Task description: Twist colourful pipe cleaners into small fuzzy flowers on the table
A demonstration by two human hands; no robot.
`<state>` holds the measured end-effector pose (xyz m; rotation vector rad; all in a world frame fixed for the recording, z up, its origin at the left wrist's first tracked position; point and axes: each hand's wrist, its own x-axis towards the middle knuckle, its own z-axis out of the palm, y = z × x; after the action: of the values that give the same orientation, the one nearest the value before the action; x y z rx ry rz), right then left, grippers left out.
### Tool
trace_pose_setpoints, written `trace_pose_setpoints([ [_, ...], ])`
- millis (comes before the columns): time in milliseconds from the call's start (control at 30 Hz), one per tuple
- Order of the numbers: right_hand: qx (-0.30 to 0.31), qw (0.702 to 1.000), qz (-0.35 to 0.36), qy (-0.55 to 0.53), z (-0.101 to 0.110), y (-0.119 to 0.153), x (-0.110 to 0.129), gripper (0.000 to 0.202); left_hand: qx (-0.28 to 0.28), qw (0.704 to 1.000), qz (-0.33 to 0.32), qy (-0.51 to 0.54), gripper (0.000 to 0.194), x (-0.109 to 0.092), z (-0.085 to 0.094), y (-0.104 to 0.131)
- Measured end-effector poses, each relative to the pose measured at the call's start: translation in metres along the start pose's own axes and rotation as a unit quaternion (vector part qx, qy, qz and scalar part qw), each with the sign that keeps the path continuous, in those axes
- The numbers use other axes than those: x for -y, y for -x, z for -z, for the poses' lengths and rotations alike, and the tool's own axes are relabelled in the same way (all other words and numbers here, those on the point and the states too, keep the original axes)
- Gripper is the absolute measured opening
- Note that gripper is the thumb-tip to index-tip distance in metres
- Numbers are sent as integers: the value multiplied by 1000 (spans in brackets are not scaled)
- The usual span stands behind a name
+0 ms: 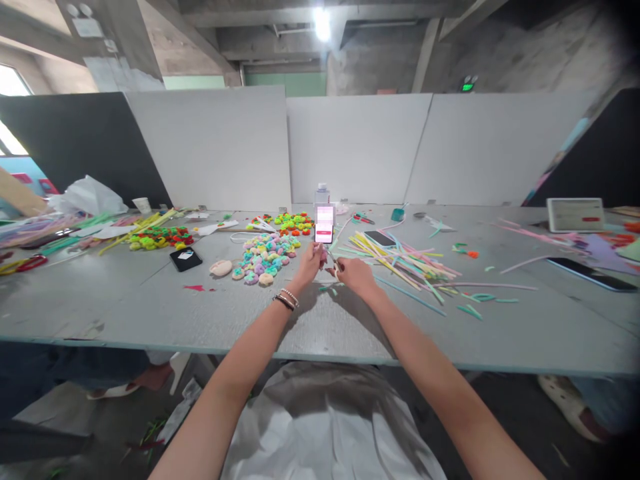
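Note:
My left hand point(310, 264) is closed in a pinch on a small pink fuzzy piece point(324, 255), apparently pipe cleaner, partly hidden by the fingers. Close beside it, my right hand point(354, 273) is closed around what looks like small scissors point(335, 262), their tips at the left fingers. Short green clippings point(327, 290) lie on the table under both hands. Just beyond the hands a phone point(325, 224) with a lit screen stands upright against a clear bottle point(322, 192). To the left is a pile of pastel fuzzy twists point(267, 257); to the right, loose pastel pipe cleaners point(407, 261).
Red and yellow-green fuzzy pieces point(161, 238) lie further left, near a black square object point(185, 259). A dark phone point(593, 274) and a white-framed tablet point(575, 215) are at the right. White panels point(357, 150) close off the grey table's point(165, 307) back edge.

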<state>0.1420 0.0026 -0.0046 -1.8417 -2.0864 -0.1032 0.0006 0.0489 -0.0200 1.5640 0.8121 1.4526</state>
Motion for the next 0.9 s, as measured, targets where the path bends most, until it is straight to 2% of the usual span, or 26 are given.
trace_pose_setpoints([
  [233,-9,1000,19,21,-3,1,-1,35,-6,993,81,83,41,-1,-3,1],
  [433,-20,999,33,32,-6,0,-2,32,17,987,108,113,41,-2,-2,2],
  [667,-18,999,48,-9,-8,-3,-4,28,50,977,125,164,41,3,1,2],
  [900,-37,996,70,-44,-10,-4,-4,28,59,957,182,218,42,4,2,0],
])
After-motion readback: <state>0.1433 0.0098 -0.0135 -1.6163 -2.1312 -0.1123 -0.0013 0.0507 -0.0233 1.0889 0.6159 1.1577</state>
